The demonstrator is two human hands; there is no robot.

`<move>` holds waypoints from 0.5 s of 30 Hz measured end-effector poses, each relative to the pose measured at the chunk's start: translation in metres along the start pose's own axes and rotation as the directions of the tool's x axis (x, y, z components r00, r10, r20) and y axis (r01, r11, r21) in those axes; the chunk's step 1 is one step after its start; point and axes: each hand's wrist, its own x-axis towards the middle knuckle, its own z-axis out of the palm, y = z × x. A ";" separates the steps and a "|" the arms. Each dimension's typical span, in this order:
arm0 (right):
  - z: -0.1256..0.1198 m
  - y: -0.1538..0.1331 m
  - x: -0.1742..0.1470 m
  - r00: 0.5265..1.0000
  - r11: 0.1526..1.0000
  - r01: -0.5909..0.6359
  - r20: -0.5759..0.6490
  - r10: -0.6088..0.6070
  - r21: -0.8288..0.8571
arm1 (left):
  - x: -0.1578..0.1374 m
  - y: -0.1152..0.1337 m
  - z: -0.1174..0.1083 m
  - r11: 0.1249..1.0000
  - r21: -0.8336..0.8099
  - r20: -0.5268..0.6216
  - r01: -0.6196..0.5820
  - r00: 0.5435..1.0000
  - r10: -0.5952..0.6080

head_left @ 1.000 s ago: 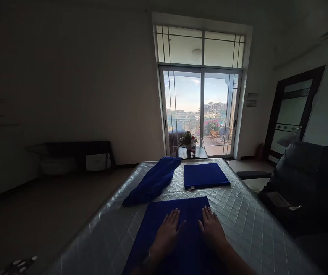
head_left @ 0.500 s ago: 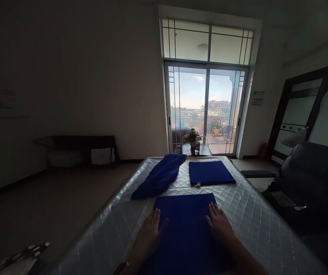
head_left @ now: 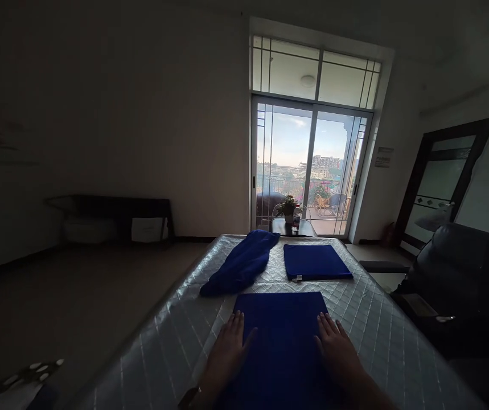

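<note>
A flat, folded blue cloth point(head_left: 282, 341) lies in front of me on a table with a silvery quilted cover point(head_left: 176, 341). My left hand point(head_left: 227, 347) rests along its left edge, fingers stretched forward and thumb out over the cloth. On the right edge lies my right hand point(head_left: 337, 344), palm down with the fingers extended. Beyond them, a second folded blue cloth point(head_left: 317, 262) with a small white tag sits at the far right of the table. To its left is a loosely crumpled blue cloth point(head_left: 242, 265).
A black armchair point(head_left: 461, 279) stands close by the table's right side. Past the far edge, a small table point(head_left: 282, 229) bears a potted plant point(head_left: 289, 208) and a bottle point(head_left: 296, 219) before a sliding glass door point(head_left: 284, 154). A dark bench point(head_left: 120, 206) runs along the left wall.
The view has tilted and shifted slightly. Both hands stay flat at the edges of the near folded cloth, and the cloths keep their places on the table.
</note>
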 end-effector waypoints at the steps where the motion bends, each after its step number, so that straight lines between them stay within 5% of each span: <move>1: 0.001 0.000 -0.008 1.000 1.000 -0.003 -0.008 0.003 0.010 | 0.000 0.003 -0.004 1.000 -0.002 0.040 0.020 0.999 -0.020; 4: 0.012 0.006 -0.033 1.000 0.998 -0.023 -0.018 0.024 0.065 | -0.002 0.010 -0.016 0.999 0.001 0.116 0.044 0.992 -0.044; 10: 0.042 0.029 -0.055 0.992 0.988 -0.044 0.127 0.025 0.151 | -0.006 0.022 -0.035 0.995 0.062 0.066 0.078 0.994 -0.082; 15: 0.059 0.036 -0.053 0.997 0.983 -0.014 0.077 0.000 0.181 | -0.010 0.069 -0.029 0.992 0.064 0.055 -0.113 0.992 0.110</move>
